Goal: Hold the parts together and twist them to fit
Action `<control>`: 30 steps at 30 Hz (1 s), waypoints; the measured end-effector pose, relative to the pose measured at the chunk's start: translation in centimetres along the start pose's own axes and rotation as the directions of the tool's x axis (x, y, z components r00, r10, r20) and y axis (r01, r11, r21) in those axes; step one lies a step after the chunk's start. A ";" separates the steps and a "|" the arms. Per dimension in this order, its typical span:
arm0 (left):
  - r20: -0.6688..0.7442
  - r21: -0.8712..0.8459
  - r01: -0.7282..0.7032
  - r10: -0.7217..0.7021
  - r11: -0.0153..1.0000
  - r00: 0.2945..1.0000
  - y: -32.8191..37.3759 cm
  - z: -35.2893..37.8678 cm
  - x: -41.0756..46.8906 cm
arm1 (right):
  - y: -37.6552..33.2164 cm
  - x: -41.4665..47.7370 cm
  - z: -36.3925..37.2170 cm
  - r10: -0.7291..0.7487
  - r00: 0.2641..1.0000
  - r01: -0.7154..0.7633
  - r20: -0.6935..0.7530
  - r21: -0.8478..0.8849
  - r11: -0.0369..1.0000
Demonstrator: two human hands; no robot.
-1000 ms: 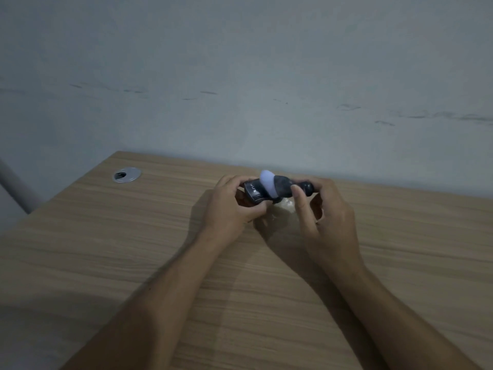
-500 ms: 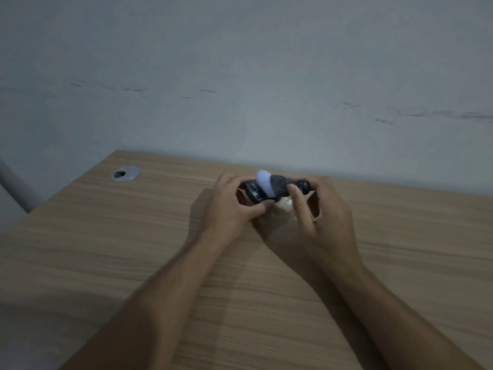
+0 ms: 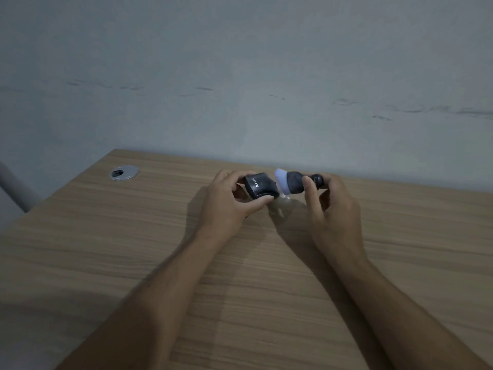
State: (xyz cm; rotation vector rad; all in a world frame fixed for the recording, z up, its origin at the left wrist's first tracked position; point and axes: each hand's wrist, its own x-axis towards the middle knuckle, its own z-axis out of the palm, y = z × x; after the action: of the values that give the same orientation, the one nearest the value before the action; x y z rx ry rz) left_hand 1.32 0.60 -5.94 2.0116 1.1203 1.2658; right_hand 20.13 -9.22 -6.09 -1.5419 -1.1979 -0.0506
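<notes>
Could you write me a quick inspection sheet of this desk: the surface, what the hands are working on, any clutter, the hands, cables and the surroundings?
Surface: wooden desk, light grain, dim light.
Job's things: black cap with white lettering, held apart from a dark brush with a pale tip.
Clutter: nothing seen, apart from a faint clear thing on the desk beneath the brush, too dim to name.
Hands: left hand grips the cap; right hand pinches the brush by its handle.
Cables: nothing seen; a round metal cable hole sits at the far left corner.
Surroundings: plain grey wall with scuff marks; a grey pipe at left.
</notes>
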 end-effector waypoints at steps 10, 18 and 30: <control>0.096 -0.155 -0.025 0.040 0.988 0.995 -0.4 -0.1 0.0 | 0.9 0.2 0.0 0.034 0.998 -0.034 0.056 0.002 0.999; 0.123 -0.039 -0.128 0.132 0.991 0.984 -0.2 0.2 0.0 | -1.3 -0.5 0.1 -0.157 0.987 0.154 0.036 0.064 0.986; 0.144 -0.009 -0.240 0.239 0.971 0.960 -0.2 0.3 0.1 | -0.1 0.0 0.2 -0.065 0.997 0.065 -0.030 0.000 0.998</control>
State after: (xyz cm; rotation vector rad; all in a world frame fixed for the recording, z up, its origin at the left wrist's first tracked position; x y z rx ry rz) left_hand 1.51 0.79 -6.21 2.2592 0.8358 1.2064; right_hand 19.93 -9.06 -6.12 -1.4962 -1.2234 -0.1155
